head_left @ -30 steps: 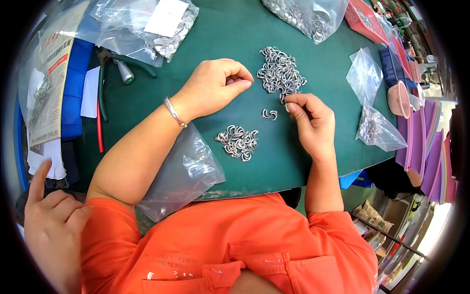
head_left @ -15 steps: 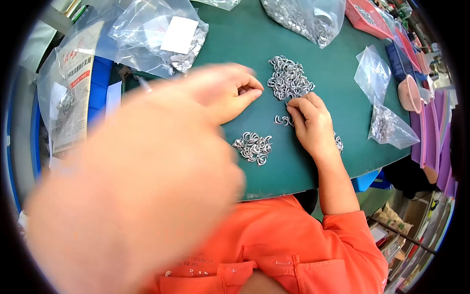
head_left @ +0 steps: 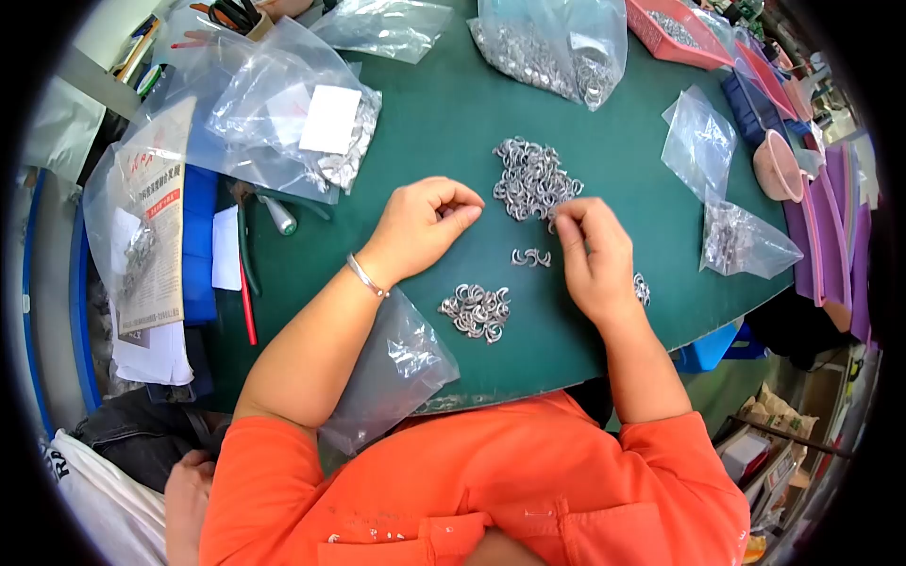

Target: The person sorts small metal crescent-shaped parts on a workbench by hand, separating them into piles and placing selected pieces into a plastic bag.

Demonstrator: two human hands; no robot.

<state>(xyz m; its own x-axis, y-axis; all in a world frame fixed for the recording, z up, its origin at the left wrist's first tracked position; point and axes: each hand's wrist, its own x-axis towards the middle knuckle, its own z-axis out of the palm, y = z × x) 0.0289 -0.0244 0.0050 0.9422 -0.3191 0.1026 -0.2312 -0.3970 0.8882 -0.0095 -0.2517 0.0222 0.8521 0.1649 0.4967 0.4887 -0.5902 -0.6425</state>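
My left hand (head_left: pixel 429 226) hovers left of the largest heap, fingers curled and thumb near the index finger. Whatever its fingertips hold, if anything, is hidden. At the heap's lower right edge, my right hand (head_left: pixel 598 264) pinches what looks like a small curved metal piece (head_left: pixel 552 226). The big heap (head_left: pixel 533 179) is made of grey crescent-shaped metal pieces. Below it lies a short row of similar pieces (head_left: pixel 530 258). A smaller heap (head_left: pixel 477 311) sits nearer my body, and more pieces (head_left: pixel 642 289) show partly behind my right wrist.
A clear plastic bag (head_left: pixel 392 368) lies under my left forearm. Filled bags (head_left: pixel 552 57) stand at the back, another bag (head_left: pixel 746 241) at right. Pink trays (head_left: pixel 675 33) line the far right. Pliers and a red pen (head_left: pixel 248 307) lie left. Another person's hand (head_left: pixel 189 476) shows lower left.
A large blurred hand and forearm close to the camera has gone from view, uncovering my left arm and the bag. The view has shifted slightly. My right hand stays by the big heap's edge.
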